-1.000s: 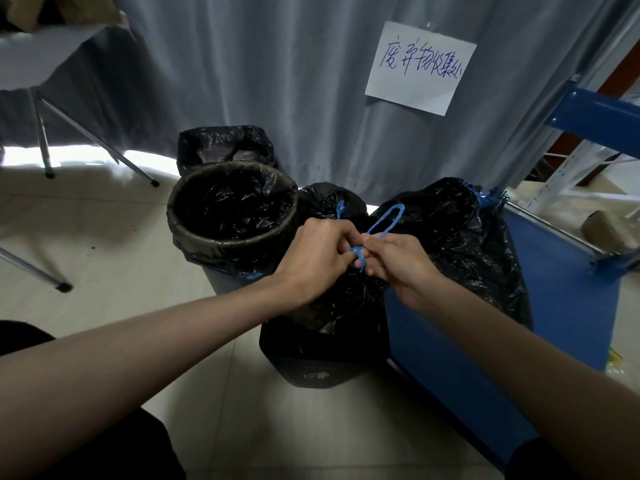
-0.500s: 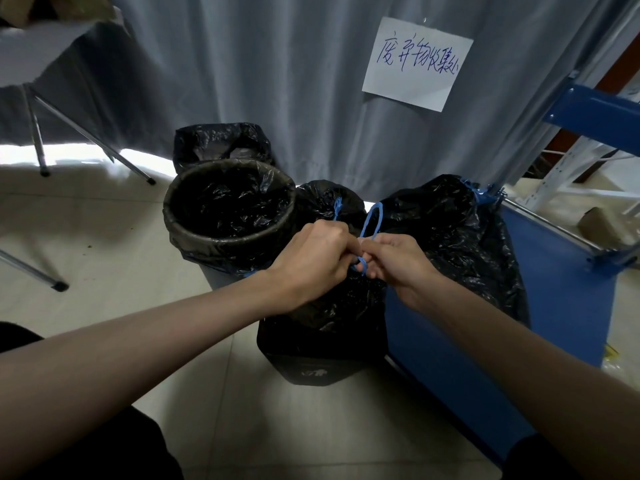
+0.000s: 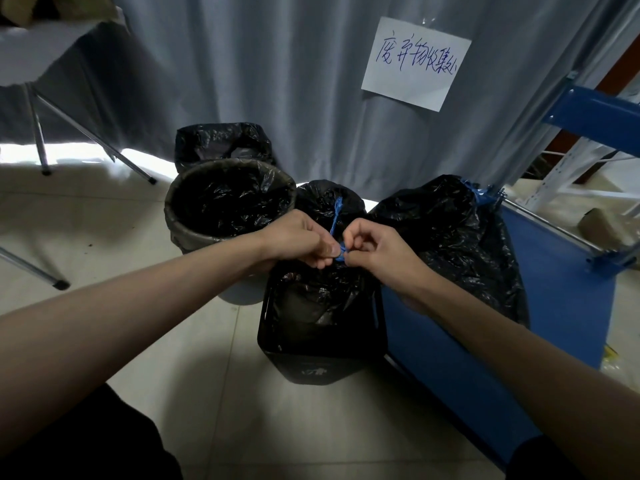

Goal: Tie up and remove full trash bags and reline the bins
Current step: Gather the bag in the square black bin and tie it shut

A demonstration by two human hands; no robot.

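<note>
The scene is dim overall, with a cool grey cast. The main light enters at the left of the frame, beneath the hem of the curtain point(image 3: 277, 81), where a band of floor point(image 3: 86, 161) is blown out to white. The black bag surfaces point(image 3: 450, 237) carry small specular glints, and their folds are largely lost in shadow. The lower left corner falls to near black. Wide-angle distortion bows the forearms and the frame's right edge. Focus is acceptable at centre; the handwritten sign point(image 3: 415, 64) is legible.
</note>
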